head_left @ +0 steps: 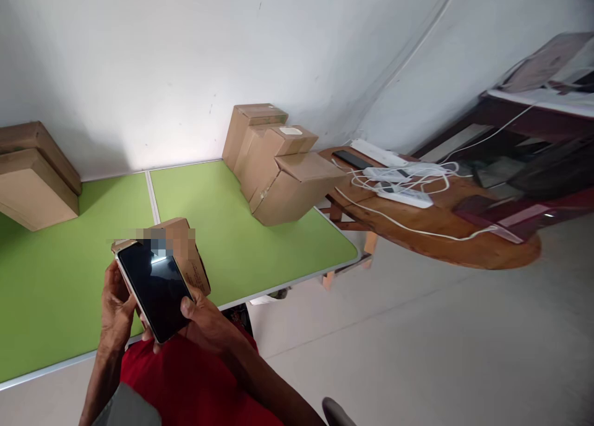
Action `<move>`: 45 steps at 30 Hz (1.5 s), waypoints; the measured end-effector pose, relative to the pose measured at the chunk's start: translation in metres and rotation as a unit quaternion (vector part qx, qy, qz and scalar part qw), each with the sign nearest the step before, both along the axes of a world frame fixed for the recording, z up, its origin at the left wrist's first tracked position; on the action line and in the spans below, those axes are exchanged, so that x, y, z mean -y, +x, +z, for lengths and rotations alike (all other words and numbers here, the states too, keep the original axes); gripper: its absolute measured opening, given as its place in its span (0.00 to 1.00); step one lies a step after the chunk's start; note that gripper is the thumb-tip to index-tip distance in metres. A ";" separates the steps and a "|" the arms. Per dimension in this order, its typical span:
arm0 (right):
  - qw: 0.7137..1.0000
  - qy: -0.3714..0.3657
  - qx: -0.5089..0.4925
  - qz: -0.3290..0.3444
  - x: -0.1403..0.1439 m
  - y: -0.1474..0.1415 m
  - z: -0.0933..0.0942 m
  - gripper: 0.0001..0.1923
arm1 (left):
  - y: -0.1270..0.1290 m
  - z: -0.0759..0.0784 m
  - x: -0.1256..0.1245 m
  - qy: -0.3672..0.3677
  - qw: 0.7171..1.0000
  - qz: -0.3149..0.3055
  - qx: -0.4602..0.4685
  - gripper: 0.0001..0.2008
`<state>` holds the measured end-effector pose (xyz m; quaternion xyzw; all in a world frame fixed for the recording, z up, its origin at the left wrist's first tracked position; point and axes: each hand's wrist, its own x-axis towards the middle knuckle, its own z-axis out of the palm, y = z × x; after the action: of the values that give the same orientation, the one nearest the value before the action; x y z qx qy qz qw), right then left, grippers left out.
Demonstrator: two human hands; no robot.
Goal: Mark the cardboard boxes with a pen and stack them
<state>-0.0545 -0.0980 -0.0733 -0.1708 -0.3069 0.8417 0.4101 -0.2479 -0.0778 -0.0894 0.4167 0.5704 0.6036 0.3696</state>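
A smartphone [162,296] with a dark, reflective screen is held tilted over the near edge of the green table [223,209]. My left hand [117,305] grips its left edge, fingers partly hidden behind it. On the other side, my right hand [204,317] closes round the lower right edge, the thumb lying on the screen's rim. Just beyond the phone lies a small brown cardboard box [197,262] with print on its near side; the phone covers part of it, and a blurred patch hides its upper part.
Cardboard boxes [297,184] stand against the wall at the table's right end, and more boxes [41,187] at the left. A wooden table [417,237] on the right carries power strips [403,194] and tangled white cables. A dark red object [515,221] sits near its edge.
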 end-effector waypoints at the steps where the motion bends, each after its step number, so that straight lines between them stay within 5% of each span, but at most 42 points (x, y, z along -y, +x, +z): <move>1: 1.000 -0.003 0.000 -0.009 -0.002 0.003 0.000 0.44 | -0.001 0.002 0.000 -0.008 1.000 0.000 0.002 0.44; 6: 0.987 0.007 0.068 -0.145 -0.036 0.043 -0.006 0.43 | -0.011 0.011 -0.002 -0.056 0.997 0.048 0.036 0.44; 9: 0.943 0.012 0.182 -0.278 -0.072 0.077 -0.019 0.43 | -0.017 0.011 -0.005 -0.061 0.994 0.074 0.058 0.44; 12: 0.893 -0.015 0.292 -0.341 -0.101 0.101 -0.039 0.38 | -0.019 0.009 -0.007 -0.060 0.992 0.074 0.078 0.44; 20: 0.827 -0.025 0.447 -0.340 -0.117 0.113 -0.069 0.29 | -0.016 0.004 -0.007 -0.061 0.993 0.075 0.065 0.43; 29: 0.662 0.065 0.684 -0.299 -0.101 0.125 -0.058 0.16 | -0.015 0.002 0.000 -0.059 0.996 0.044 0.056 0.47; 36: 0.583 0.105 0.759 -0.272 -0.091 0.112 -0.048 0.12 | -0.015 -0.003 0.005 -0.050 0.995 0.049 0.071 0.49; 38: 0.593 0.137 0.743 -0.280 -0.086 0.100 -0.042 0.16 | -0.014 -0.005 0.006 -0.052 0.994 0.050 0.078 0.49; 39: 0.625 0.157 0.714 -0.274 -0.082 0.091 -0.039 0.20 | -0.015 -0.005 0.006 -0.055 0.994 0.051 0.082 0.49; 43: 0.842 0.216 0.478 -0.126 -0.056 0.048 -0.029 0.35 | -0.022 -0.006 0.009 -0.080 0.990 0.062 0.098 0.51; 45: 0.886 0.220 0.405 -0.049 -0.048 0.026 -0.022 0.40 | -0.036 -0.005 0.012 -0.104 0.986 0.073 0.110 0.50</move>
<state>-0.0284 -0.0501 -0.0958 -0.4165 -0.6151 0.5891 0.3181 -0.2837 -0.0901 -0.0941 0.2640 0.6153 0.6084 0.4261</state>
